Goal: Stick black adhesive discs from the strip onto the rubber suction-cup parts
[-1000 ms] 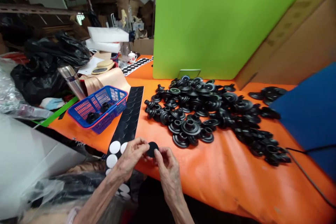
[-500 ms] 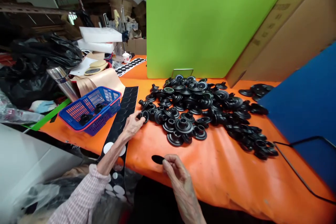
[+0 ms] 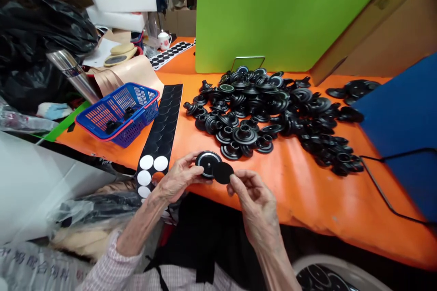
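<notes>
My left hand grips a round black plastic part, its flat ringed face turned up towards me. Pinched between the thumb and fingers of my right hand is a thin black round sticker, which overlaps the part's right edge in view; I cannot tell whether they touch. Just beyond both hands lies a heap of similar black parts, many with a raised hub. To the left, a sheet of black round stickers runs along the table, with white circles at its near end.
A blue basket with a few black parts stands left on the orange table. Behind it lean a steel flask and brown paper. A green board rises behind the heap, a blue panel at right. Lower right sits a tub.
My left hand has taken a black part from the heap's left edge and brought it nearer me. My right hand has moved the sticker up to it. The view has tilted down.
</notes>
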Demonstrator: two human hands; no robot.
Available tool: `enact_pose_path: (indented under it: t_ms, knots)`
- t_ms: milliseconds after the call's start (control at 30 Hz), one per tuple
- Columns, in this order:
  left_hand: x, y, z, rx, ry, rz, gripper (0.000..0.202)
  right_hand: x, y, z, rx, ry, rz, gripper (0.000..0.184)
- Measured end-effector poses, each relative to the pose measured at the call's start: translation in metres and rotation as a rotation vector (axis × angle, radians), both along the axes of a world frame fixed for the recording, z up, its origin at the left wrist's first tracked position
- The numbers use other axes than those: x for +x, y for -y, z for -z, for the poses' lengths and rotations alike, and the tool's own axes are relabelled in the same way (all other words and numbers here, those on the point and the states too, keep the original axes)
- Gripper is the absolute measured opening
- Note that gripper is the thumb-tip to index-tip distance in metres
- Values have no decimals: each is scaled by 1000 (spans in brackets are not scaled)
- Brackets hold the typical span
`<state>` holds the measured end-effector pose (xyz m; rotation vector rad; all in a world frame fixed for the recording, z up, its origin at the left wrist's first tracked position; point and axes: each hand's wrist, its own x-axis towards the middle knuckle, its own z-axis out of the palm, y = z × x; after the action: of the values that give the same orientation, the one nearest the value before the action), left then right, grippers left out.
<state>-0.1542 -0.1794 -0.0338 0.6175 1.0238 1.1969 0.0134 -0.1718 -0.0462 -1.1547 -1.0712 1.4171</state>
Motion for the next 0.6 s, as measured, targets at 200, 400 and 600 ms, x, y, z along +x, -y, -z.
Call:
enact_pose_path:
  t_ms: [200, 400, 600]
  knots:
    - [4, 8, 3, 11, 23, 20, 40, -2, 2, 1, -129, -117, 16, 30]
    - [9, 11, 7, -10, 34, 31, 40, -11, 3, 11, -82, -107, 108, 25]
    - [12, 13, 5, -29, 27, 38, 42, -16, 7, 14, -42, -40, 136, 24]
